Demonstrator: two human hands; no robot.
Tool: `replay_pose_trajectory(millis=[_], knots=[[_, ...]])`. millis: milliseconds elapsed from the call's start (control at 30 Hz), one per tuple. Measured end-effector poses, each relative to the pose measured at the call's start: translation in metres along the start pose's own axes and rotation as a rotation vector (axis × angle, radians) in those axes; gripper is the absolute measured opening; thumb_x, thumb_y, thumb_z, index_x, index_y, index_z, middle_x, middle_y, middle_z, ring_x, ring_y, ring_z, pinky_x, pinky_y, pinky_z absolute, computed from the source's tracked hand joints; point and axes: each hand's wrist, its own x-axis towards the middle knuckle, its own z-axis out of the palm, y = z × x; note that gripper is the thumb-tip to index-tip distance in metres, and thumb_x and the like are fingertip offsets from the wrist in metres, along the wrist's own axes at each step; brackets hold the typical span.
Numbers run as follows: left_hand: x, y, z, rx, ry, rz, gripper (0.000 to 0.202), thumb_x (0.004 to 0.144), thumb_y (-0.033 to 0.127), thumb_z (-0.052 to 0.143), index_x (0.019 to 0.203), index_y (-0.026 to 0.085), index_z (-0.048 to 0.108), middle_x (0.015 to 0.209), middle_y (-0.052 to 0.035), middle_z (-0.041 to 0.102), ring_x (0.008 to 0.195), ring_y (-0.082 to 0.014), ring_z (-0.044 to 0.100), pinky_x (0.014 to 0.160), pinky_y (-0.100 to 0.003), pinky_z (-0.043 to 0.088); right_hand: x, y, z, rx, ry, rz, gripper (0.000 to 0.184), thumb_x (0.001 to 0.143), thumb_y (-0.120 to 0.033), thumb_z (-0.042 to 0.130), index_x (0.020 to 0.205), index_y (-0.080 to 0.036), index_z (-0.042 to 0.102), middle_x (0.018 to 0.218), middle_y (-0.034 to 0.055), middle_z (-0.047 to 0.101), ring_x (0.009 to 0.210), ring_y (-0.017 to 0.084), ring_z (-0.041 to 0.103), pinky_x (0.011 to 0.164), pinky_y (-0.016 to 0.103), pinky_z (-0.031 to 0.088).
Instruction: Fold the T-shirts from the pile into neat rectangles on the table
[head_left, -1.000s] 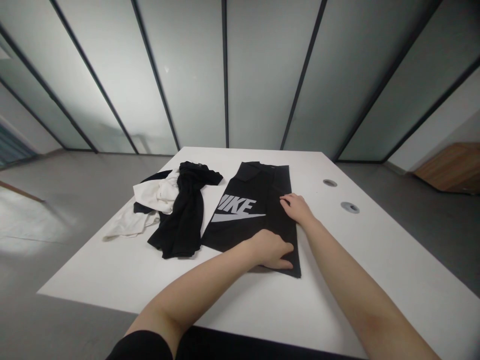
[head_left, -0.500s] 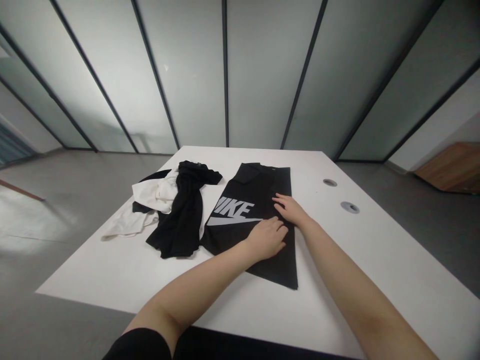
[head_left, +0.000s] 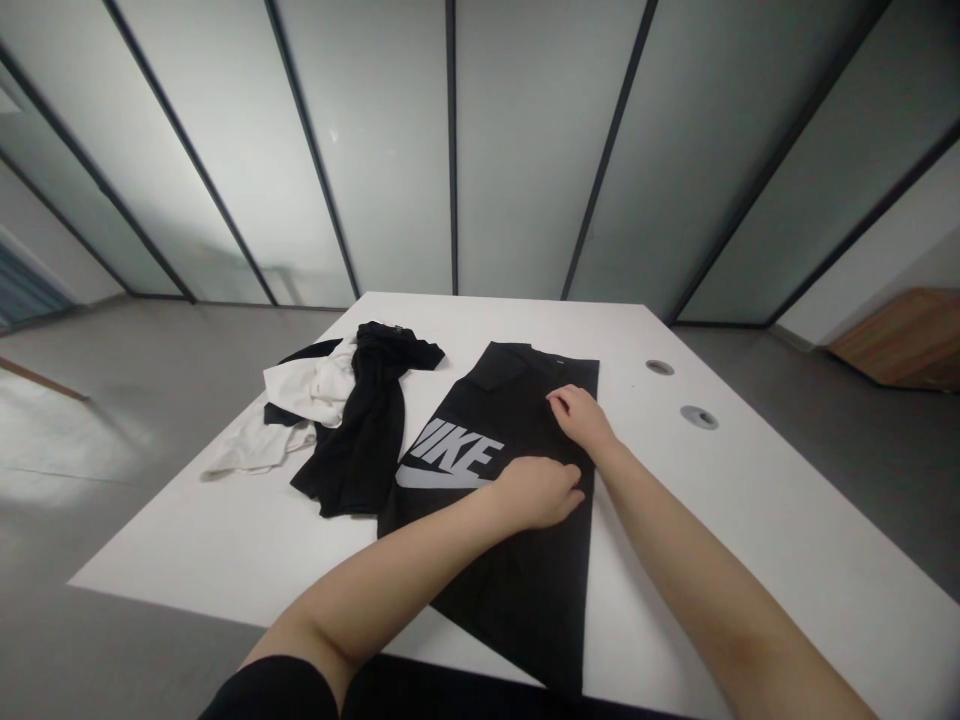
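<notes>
A black T-shirt [head_left: 517,560] with a large white NIKE print lies on the white table, one side turned inward and its lower end reaching the near edge. My left hand [head_left: 544,492] rests on its middle, fingers bent and closed on the cloth near the right-hand edge. Farther up, my right hand [head_left: 581,415] pinches the shirt close to the same edge, below the collar. My left forearm crosses over the shirt and hides part of the print and the cloth beneath.
To the left, a crumpled black garment [head_left: 367,430] lies against a white garment [head_left: 319,390] in a loose heap. Two round cable holes, a far one [head_left: 660,367] and a nearer one [head_left: 700,417], are set in the table [head_left: 750,520] at right. Frosted glass panels stand behind.
The black T-shirt has shifted toward me, its lower end now at the table's near edge. My left hand has come slightly nearer, and my right hand's fingers have drawn together. The heap is unchanged.
</notes>
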Motion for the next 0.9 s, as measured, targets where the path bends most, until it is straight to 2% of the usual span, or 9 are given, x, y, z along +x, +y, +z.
replay_pose_trajectory(millis=[33, 100, 200, 333, 500, 667, 767, 900], knots=[[0.001, -0.002, 0.007, 0.023, 0.065, -0.013, 0.035, 0.109, 0.044, 0.051, 0.126, 0.018, 0.069, 0.122, -0.0136, 0.076, 0.116, -0.0300, 0.073, 0.096, -0.041, 0.058, 0.001, 0.000, 0.004, -0.030, 0.004, 0.020, 0.039, 0.106, -0.027, 0.043, 0.124, -0.016, 0.076, 0.133, 0.0156, 0.075, 0.123, 0.030, 0.069, 0.112, 0.042, 0.050], [0.003, -0.007, 0.023, 0.074, 0.144, -0.029, 0.045, 0.109, 0.043, 0.052, 0.142, 0.015, 0.062, 0.151, -0.0176, 0.064, 0.143, -0.0324, 0.058, 0.113, -0.045, 0.050, 0.002, 0.002, 0.011, -0.087, -0.030, 0.074, 0.047, 0.105, -0.026, 0.042, 0.141, -0.009, 0.068, 0.149, 0.0208, 0.066, 0.138, 0.034, 0.061, 0.120, 0.047, 0.044], [0.001, -0.011, 0.042, 0.098, 0.089, -0.055, 0.064, 0.110, 0.050, 0.046, 0.161, 0.012, 0.047, 0.171, -0.0191, 0.043, 0.160, -0.0347, 0.037, 0.126, -0.050, 0.036, 0.000, 0.008, 0.020, -0.159, -0.139, 0.121, 0.057, 0.106, -0.030, 0.040, 0.156, -0.005, 0.054, 0.166, 0.0240, 0.049, 0.153, 0.041, 0.046, 0.125, 0.055, 0.037], [-0.006, -0.006, 0.048, 0.052, -0.048, -0.083, 0.075, 0.109, 0.058, 0.036, 0.169, 0.013, 0.038, 0.177, -0.0185, 0.031, 0.164, -0.0373, 0.027, 0.129, -0.056, 0.030, -0.001, 0.014, 0.029, -0.178, -0.204, 0.117, 0.062, 0.108, -0.034, 0.035, 0.159, -0.002, 0.048, 0.170, 0.0263, 0.041, 0.157, 0.042, 0.042, 0.126, 0.056, 0.035], [-0.010, 0.002, 0.048, -0.019, -0.151, -0.160, 0.080, 0.106, 0.061, 0.033, 0.173, 0.016, 0.032, 0.181, -0.0138, 0.022, 0.168, -0.0374, 0.017, 0.132, -0.060, 0.023, 0.007, 0.023, 0.039, -0.204, -0.184, 0.148, 0.066, 0.109, -0.040, 0.034, 0.164, -0.004, 0.042, 0.171, 0.0267, 0.039, 0.158, 0.043, 0.039, 0.126, 0.060, 0.034], [-0.010, 0.003, 0.045, -0.051, -0.204, -0.171, 0.083, 0.106, 0.060, 0.029, 0.174, 0.013, 0.027, 0.182, -0.0128, 0.014, 0.169, -0.0360, 0.010, 0.134, -0.060, 0.018, 0.030, 0.037, 0.038, -0.183, -0.192, 0.266, 0.073, 0.108, -0.047, 0.034, 0.167, -0.003, 0.038, 0.173, 0.0268, 0.034, 0.160, 0.045, 0.033, 0.128, 0.064, 0.028], [-0.010, 0.003, 0.044, -0.052, -0.212, -0.176, 0.085, 0.105, 0.063, 0.030, 0.175, 0.015, 0.027, 0.182, -0.0117, 0.014, 0.169, -0.0357, 0.010, 0.134, -0.059, 0.018, 0.045, 0.046, 0.032, -0.170, -0.213, 0.311, 0.079, 0.106, -0.054, 0.039, 0.168, -0.004, 0.038, 0.176, 0.0256, 0.030, 0.162, 0.045, 0.029, 0.129, 0.062, 0.025], [-0.011, 0.002, 0.042, -0.066, -0.211, -0.164, 0.087, 0.104, 0.066, 0.032, 0.175, 0.016, 0.026, 0.182, -0.0119, 0.014, 0.169, -0.0362, 0.010, 0.133, -0.060, 0.019, 0.057, 0.054, 0.030, -0.129, -0.187, 0.366, 0.082, 0.105, -0.061, 0.042, 0.167, -0.009, 0.042, 0.175, 0.0243, 0.032, 0.161, 0.047, 0.029, 0.128, 0.065, 0.025]])
